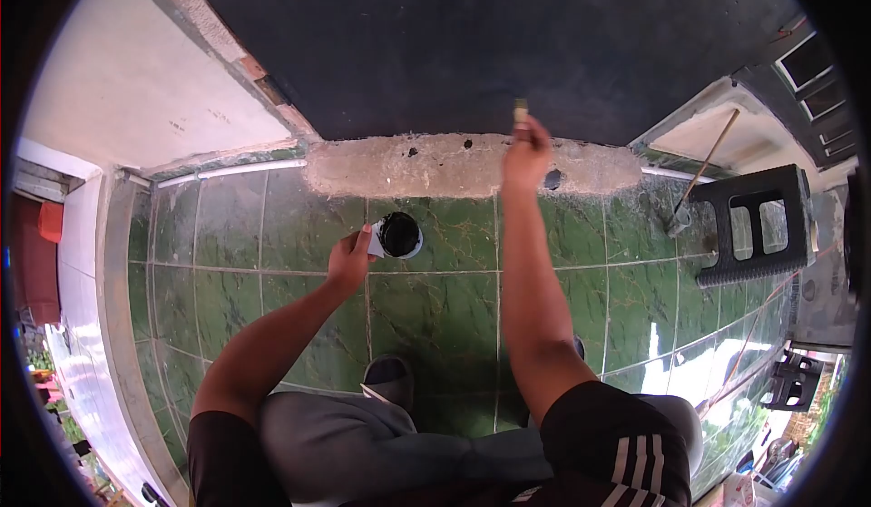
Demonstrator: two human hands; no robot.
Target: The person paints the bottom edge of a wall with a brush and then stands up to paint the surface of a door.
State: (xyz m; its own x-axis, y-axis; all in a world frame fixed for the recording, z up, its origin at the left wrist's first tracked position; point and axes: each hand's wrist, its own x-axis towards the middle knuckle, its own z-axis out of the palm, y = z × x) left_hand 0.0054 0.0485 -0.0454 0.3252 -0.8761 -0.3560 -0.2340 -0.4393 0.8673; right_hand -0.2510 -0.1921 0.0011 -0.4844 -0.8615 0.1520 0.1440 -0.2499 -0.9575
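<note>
My left hand (348,258) is closed on the pale side of a small paint pot (376,242), held out over the green floor. Black paint (399,234) coats the inside of the pot. My right hand (528,155) reaches forward, its fingers wrapped round a paintbrush (520,109). The brush points up and overlaps the lower part of a large black-painted surface (508,44). Between that surface and the tiles runs a rough bare cement strip (390,167) with dark spots on it.
Green tiles (435,307) cover the floor. On the right stand a black plastic stool (762,226) and a long stick (712,153) with its lower end in a small container (678,225). A white pipe (236,171) runs along the wall base at left. My shoe (390,382) is below.
</note>
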